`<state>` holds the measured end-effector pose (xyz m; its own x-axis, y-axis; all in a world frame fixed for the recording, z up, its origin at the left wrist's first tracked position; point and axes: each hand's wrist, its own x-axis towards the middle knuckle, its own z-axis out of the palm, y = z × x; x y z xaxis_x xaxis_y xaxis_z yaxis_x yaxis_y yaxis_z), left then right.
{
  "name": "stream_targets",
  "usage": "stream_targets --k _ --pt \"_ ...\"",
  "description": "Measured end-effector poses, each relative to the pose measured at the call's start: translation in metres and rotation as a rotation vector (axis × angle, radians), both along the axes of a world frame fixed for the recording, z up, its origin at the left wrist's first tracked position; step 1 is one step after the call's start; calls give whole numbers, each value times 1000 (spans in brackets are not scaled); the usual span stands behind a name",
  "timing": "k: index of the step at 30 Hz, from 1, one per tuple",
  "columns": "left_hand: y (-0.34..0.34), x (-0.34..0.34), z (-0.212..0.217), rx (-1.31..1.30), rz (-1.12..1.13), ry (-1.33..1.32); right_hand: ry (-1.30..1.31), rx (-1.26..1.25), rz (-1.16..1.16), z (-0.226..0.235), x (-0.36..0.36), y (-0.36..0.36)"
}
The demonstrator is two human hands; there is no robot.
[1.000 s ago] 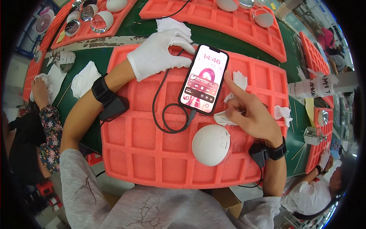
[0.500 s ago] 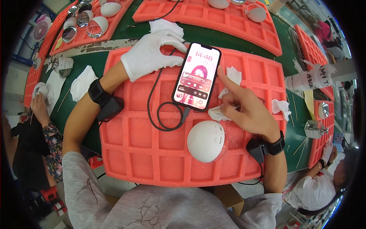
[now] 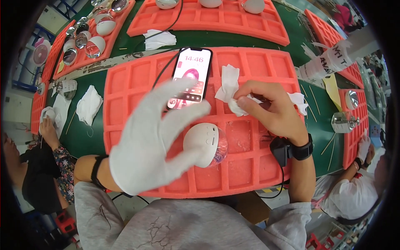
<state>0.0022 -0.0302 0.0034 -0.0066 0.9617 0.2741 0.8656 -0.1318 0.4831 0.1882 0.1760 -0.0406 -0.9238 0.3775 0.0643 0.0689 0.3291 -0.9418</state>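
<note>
My left hand (image 3: pixel 146 150), in a white glove, is raised over the foam tray (image 3: pixel 266 62) with its fingers apart. Its thumb and fingers reach around the left side of a rounded white device (image 3: pixel 205 137) with a clear, shiny part on its right; whether they touch cannot be made out. My bare right hand (image 3: pixel 277 110) pinches a crumpled white wipe (image 3: pixel 236 108) between thumb and fingertips. Another white wipe (image 3: pixel 230 79) lies just beyond it. A lit phone (image 3: pixel 196 66) rests on the tray, its lower part overlapped by the glove. A black cable (image 3: pixel 166 66) runs beside the phone.
Red foam trays with several clear-and-white globes (image 3: pixel 95 46) stand far left and across the back (image 3: pixel 200 21). Thin sticks (image 3: pixel 311 98) and a glass bottle (image 3: pixel 343 122) lie right. A white cloth (image 3: pixel 89 105) is at left. Co-workers sit at both sides.
My left hand has left the phone and come nearer to the white device. My right hand has gone from pointing by the phone to pinching a wipe. The device shows its clear part more.
</note>
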Motion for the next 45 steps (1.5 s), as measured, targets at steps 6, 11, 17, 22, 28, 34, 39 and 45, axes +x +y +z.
stream_targets --k 6,11,17,22,28,34,39,45 --pt "5 0 -36 60 -222 -225 0 40 121 -1 -1 -10" --pt "9 2 -60 -62 -308 -452 20 99 248 1 -2 -15" --pt "17 1 -63 -160 -322 -454 -63 236 403 -2 4 -17" --pt "21 9 -71 -70 -318 -275 -7 329 349 2 5 -27" --pt "23 11 -79 4 -306 -317 81 337 310 -5 5 -29" --pt "24 9 -79 6 -312 -322 113 340 315 -5 3 -38" --pt "25 10 -76 -15 -313 -316 115 314 303 -7 4 -36" --pt "24 15 -77 11 -285 -344 151 340 226 -11 4 -23"
